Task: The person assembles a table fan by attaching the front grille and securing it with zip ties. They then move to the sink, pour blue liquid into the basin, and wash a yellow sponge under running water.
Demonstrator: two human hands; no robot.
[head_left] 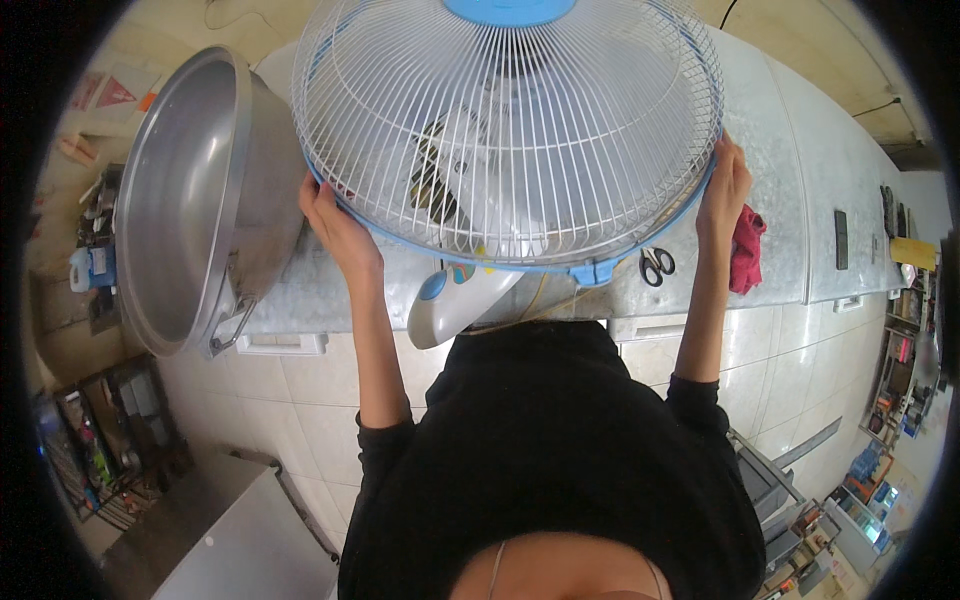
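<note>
A round fan grille (520, 130) of white wires with a blue rim and blue centre fills the top middle of the head view. My left hand (340, 228) grips its rim at the lower left, and my right hand (726, 190) holds the rim on the right. A blue clip (592, 273) sits on the rim's near side. Through the wires I see blurred pale parts and a dark patterned thing on the table. The white fan base (455, 305) with coloured buttons lies under the grille, near the table's front edge.
A large metal basin (190, 190) stands on its side at the left of the grey metal table (760, 110). Black-handled scissors (656, 267), a red cloth (747, 250) and a dark flat bar (841, 239) lie to the right. Shelves (905, 350) stand at far right.
</note>
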